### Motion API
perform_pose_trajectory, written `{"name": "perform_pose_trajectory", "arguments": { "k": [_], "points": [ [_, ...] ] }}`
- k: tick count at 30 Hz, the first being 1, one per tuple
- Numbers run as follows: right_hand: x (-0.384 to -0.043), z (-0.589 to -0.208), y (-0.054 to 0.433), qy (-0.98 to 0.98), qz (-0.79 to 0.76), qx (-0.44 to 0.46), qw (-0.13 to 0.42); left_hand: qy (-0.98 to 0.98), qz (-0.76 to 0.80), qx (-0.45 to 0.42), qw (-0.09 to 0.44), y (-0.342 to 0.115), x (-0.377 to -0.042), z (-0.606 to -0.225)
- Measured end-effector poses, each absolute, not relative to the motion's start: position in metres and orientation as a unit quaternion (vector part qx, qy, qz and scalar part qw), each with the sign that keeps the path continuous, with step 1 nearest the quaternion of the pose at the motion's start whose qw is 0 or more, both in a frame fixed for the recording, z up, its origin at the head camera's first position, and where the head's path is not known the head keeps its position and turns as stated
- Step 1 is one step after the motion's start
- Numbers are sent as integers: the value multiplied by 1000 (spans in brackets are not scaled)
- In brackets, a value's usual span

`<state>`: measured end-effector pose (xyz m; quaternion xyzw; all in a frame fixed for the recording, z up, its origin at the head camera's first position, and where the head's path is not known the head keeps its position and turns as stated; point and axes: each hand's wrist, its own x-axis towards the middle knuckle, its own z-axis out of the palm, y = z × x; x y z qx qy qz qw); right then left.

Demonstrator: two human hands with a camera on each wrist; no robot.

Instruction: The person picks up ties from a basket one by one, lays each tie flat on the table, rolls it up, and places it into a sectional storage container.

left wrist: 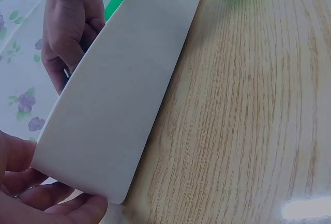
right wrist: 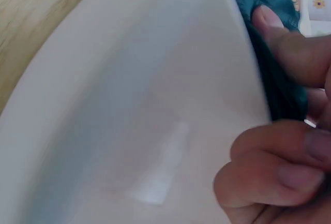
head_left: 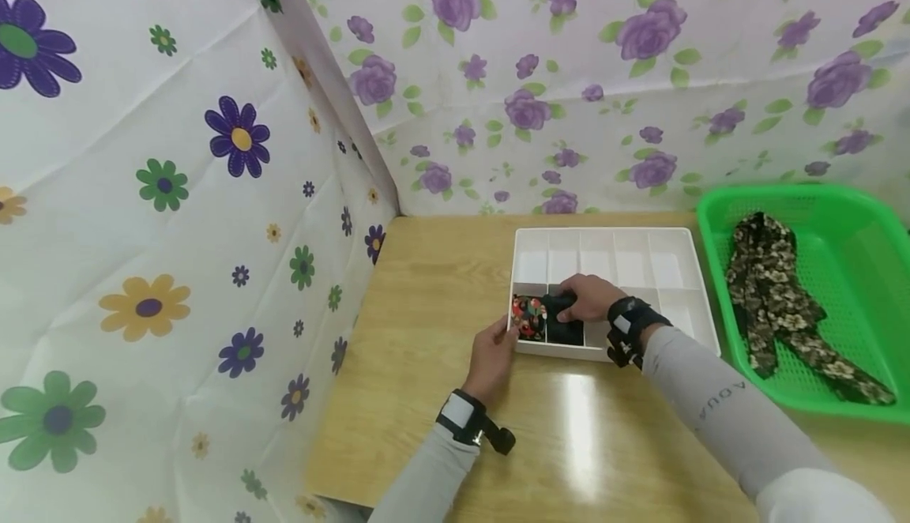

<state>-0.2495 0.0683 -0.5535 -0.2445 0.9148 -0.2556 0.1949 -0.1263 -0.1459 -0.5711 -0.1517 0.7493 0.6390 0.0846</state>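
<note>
A white rectangular plastic tray with two rows of compartments [head_left: 671, 270] lies on the light wood-grained desk [head_left: 419, 333]. The left hand [head_left: 490, 361] grasps the tray's near left corner, its thumb at the rim and its other fingers bent against the end wall. The right hand [head_left: 593, 298] reaches into the near row, its thumb and fingers pinching part of a glossy dark-green, almost black cloth [head_left: 565, 332] that lies in the second compartment from the left. Just beside it, in the near left corner compartment, sits a folded dark cloth with a red, green and orange print [head_left: 528, 317]. Close to the tray's right side stands a bright green perforated plastic basket [head_left: 853, 286], holding a dark brown-and-cream floral cloth [head_left: 771, 286] spread along its left part.
</note>
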Motion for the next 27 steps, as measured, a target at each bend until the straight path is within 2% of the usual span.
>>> {"name": "perform_pose_trajectory", "arguments": {
  "k": [7, 12, 19, 23, 27],
  "points": [
    [-240, -543, 77, 945, -228, -215, 94, 748, 641, -144, 90, -136, -127, -569],
    [-237, -548, 84, 959, -191, -198, 66, 743, 649, -138, 90, -128, -130, -571],
    [-212, -552, 80, 976, -131, -176, -1, 737, 648, -157, 110, -126, -122, -575],
    [-208, -558, 75, 972, -145, -184, -17, 739, 645, -165, 97, -132, -119, -574],
    [-206, -540, 89, 951, -258, -174, -6, 741, 646, -162, 86, -140, -120, -570]
  ]
}}
